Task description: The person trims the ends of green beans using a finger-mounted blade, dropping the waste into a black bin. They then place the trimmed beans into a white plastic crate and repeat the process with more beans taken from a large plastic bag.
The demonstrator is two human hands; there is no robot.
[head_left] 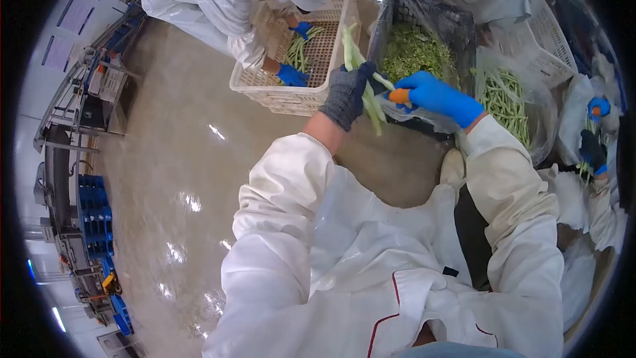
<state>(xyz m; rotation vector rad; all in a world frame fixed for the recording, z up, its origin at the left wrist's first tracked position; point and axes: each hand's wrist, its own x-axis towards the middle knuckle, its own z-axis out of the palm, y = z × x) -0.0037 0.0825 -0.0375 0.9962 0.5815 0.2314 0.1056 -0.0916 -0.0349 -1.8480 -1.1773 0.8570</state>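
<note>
My left hand [346, 96], in a grey glove with a dark palm, is closed around a small bunch of long green beans [375, 111]. Their ends stick out above and below the fist. Just to the right, my right hand [440, 98] wears a blue glove and grips a small orange-handled knife [399, 95]. The knife's blade cannot be made out clearly against the beans. Both hands are close together in front of a black crate [391, 33] lined with clear plastic, which holds chopped green trimmings [417, 56].
A clear bag of green beans [505, 103] stands right of the crate. Ahead, a person in white reaches into a white basket [281, 101] with a few beans inside. Other gloved workers are at the upper right and right edge. Blue pallets [94, 215] stand far left on wet floor.
</note>
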